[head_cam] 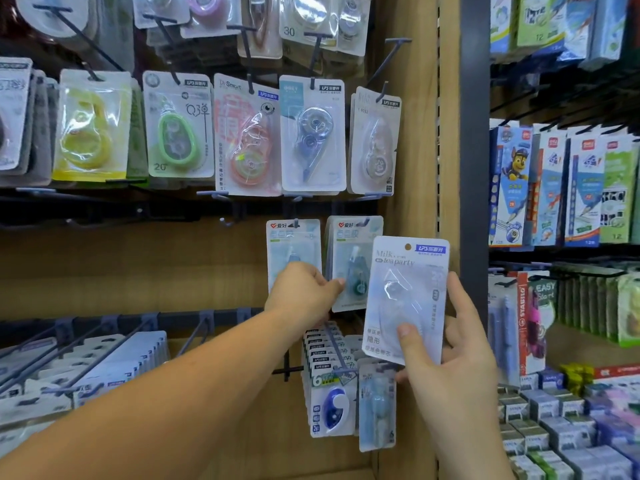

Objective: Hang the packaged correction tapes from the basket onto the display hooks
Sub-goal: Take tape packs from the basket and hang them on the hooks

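Observation:
My right hand grips a pale blue "Milk tea party" correction tape pack by its lower part, held upright in front of the wooden display panel. Its hang hole at the top is free of any hook. My left hand reaches to the middle row and holds the lower edges of two light blue hanging packs, its fingers curled between them. Those two packs hang on short hooks. The basket is out of view.
Above hangs a row of correction tapes on long hooks. Below my hands a full hook of blue packs sticks out. Bare hooks stand at lower left. A grey upright separates the pencil shelves at right.

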Action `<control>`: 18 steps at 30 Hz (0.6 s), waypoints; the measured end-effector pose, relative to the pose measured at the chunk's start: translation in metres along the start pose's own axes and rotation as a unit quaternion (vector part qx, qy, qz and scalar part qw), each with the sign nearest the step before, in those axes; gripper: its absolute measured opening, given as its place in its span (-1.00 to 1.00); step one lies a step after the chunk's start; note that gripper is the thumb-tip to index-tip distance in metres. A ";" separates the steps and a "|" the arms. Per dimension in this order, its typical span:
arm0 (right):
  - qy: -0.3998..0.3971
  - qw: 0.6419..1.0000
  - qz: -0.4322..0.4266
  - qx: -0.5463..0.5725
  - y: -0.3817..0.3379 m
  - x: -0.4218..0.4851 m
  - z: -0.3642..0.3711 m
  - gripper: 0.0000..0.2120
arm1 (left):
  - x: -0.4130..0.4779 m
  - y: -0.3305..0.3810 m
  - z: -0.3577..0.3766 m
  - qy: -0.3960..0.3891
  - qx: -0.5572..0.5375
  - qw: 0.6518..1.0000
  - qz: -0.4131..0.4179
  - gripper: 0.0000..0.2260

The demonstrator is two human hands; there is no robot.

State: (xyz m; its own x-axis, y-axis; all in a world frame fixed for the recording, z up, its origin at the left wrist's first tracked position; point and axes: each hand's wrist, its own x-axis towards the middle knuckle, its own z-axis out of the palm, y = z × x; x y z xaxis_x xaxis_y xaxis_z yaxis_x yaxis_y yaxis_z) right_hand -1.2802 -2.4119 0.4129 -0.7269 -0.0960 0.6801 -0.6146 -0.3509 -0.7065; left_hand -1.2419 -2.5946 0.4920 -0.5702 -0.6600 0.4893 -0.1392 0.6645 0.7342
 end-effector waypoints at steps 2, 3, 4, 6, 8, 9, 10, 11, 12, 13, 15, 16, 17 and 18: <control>0.001 1.000 0.007 0.006 0.000 0.000 0.001 -0.26 | -0.018 -0.001 -0.005 0.023 0.016 0.998 0.048 -0.59; 0.005 1.000 0.011 0.011 0.001 0.000 0.002 -0.29 | -0.029 0.000 -0.008 -0.004 -0.044 0.998 0.052 -0.59; 0.012 1.000 0.017 0.016 0.002 0.000 0.003 -0.32 | -0.039 0.001 -0.010 -0.059 -0.126 0.990 0.036 -0.62; 0.016 0.999 0.027 0.022 0.004 -0.001 0.007 -0.39 | -0.056 0.004 -0.011 -0.173 -0.223 0.959 0.012 -0.68; 0.013 0.999 0.031 0.012 0.001 -0.002 0.011 -0.43 | -0.066 0.003 -0.011 -0.204 -0.226 0.952 0.041 -0.67; 0.015 0.999 0.031 0.007 0.001 -0.003 0.013 -0.44 | -0.067 0.002 -0.011 -0.198 -0.228 0.952 0.050 -0.66; 0.019 0.999 0.033 0.006 0.000 -0.003 0.014 -0.45 | -0.069 0.002 -0.012 -0.194 -0.235 0.951 0.051 -0.67; 0.023 0.999 0.036 0.007 0.000 -0.003 0.016 -0.46 | -0.069 0.002 -0.013 -0.196 -0.242 0.949 0.051 -0.68; 0.025 0.999 0.041 0.008 0.000 -0.003 0.017 -0.47 | -0.070 0.001 -0.014 -0.204 -0.251 0.945 0.051 -0.69; 0.022 0.999 0.048 0.009 0.000 -0.003 0.017 -0.46 | -0.071 0.000 -0.016 -0.215 -0.257 0.941 0.052 -0.70; 0.005 0.998 0.066 0.014 -0.001 -0.002 0.016 -0.43 | -0.071 -0.002 -0.019 -0.233 -0.248 0.939 0.057 -0.72; -0.001 0.997 0.070 0.014 -0.001 -0.003 0.015 -0.42 | -0.072 -0.003 -0.021 -0.242 -0.238 0.939 0.061 -0.74; 0.001 0.998 0.069 0.008 -0.002 -0.003 0.014 -0.41 | -0.072 -0.004 -0.021 -0.252 -0.227 0.939 0.062 -0.75; 0.009 0.998 0.064 0.001 -0.002 -0.004 0.014 -0.40 | -0.072 -0.004 -0.020 -0.261 -0.219 0.938 0.059 -0.76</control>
State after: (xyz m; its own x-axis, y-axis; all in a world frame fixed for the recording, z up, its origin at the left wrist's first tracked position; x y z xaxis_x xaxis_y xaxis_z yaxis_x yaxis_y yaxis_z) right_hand -1.2721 -2.4235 0.4145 -0.8050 -0.1238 0.5802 -0.5156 -0.3377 -0.7875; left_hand -1.1837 -2.5568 0.4631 -0.8953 -0.2539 0.3660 0.2303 0.4394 0.8683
